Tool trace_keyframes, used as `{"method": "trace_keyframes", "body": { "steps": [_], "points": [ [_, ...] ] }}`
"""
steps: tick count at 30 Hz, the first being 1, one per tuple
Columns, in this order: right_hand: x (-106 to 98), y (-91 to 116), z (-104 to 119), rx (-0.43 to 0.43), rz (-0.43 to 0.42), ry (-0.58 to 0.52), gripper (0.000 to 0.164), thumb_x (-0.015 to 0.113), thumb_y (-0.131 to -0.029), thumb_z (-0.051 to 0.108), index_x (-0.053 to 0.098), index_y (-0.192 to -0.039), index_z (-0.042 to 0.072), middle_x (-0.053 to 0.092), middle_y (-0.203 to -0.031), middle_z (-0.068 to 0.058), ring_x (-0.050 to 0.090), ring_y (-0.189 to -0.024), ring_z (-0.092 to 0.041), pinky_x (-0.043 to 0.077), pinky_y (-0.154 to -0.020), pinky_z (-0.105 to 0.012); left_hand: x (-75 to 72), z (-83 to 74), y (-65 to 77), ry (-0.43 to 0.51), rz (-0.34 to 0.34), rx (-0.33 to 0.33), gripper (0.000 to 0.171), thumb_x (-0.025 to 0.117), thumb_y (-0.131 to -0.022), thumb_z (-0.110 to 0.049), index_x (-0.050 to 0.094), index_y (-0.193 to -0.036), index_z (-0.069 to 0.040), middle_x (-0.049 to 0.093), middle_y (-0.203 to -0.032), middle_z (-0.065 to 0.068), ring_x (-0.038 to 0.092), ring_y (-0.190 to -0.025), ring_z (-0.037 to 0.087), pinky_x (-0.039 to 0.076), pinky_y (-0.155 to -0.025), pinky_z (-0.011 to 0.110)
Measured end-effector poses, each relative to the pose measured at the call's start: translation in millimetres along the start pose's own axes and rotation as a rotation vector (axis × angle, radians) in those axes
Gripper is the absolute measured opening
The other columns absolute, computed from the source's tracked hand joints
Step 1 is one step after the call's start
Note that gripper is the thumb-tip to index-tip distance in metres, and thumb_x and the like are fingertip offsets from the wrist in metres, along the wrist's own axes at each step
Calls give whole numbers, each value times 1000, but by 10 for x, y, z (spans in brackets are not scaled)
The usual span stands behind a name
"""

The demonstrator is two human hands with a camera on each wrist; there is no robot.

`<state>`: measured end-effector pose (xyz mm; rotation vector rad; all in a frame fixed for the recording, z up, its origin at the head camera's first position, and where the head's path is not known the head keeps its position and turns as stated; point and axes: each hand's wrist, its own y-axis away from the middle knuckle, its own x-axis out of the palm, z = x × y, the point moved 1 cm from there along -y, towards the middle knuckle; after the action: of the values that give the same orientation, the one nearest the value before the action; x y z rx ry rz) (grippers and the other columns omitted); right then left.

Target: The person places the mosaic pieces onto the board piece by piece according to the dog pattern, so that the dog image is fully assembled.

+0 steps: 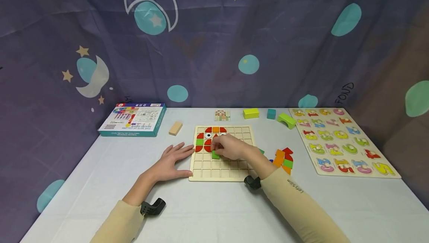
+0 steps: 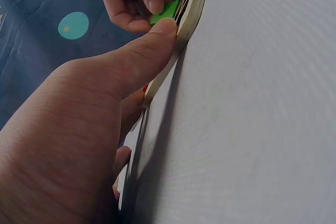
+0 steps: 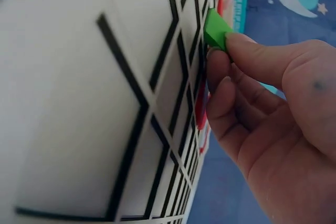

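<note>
A wooden grid board (image 1: 231,174) lies on the white table, its upper left cells filled with red, orange, green and eye-patterned tiles (image 1: 199,142). My right hand (image 1: 231,147) pinches a green square tile (image 3: 216,31) between thumb and fingertips, tilted close over a cell below the red pieces. Along the board's left side rests my left hand (image 1: 171,164), fingers spread. Its thumb (image 2: 149,45) touches the board's edge near the front corner. Part of the pattern is hidden behind the right hand.
Loose orange, red and green tiles (image 1: 279,158) lie right of the board. Behind it are a picture card (image 1: 222,115), a yellow block (image 1: 251,113), a teal block (image 1: 271,113) and a green arch (image 1: 286,120). A number puzzle (image 1: 342,142) lies right; a box (image 1: 134,120) and wooden block (image 1: 175,128) left.
</note>
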<state>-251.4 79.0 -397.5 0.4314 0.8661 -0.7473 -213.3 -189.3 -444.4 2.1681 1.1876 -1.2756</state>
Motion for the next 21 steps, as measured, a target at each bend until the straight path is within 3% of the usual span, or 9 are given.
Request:
{"method": "trace_keyframes", "body": {
  "steps": [7,12,21],
  "points": [
    [41,19,6,-21,-12,67,10,71,-93,1,73,-102,6,62,-90,4,55,-83,-12,50,-76,-26,7,12,-8,-1,0,-2,82,77,-85,-51,50,-151,-11,40,-158,0,19,-151,34,5,-118,60],
    [24,60,-5,-13,-18,54,12,72,-93,3,73,-105,5,63,-90,3,55,-82,-12,50,-76,-25,15,17,-11,-4,-2,-4,82,77,-85,-51,50,-151,-11,41,-158,1,19,-151,34,5,-118,61],
    [-263,298,-181,0,-54,-48,17,70,-95,7,70,-111,2,62,-90,1,59,-81,-16,52,-76,-32,18,21,-2,-19,-6,1,83,78,-84,-50,49,-151,-11,41,-158,3,20,-151,34,6,-118,61]
  ]
}}
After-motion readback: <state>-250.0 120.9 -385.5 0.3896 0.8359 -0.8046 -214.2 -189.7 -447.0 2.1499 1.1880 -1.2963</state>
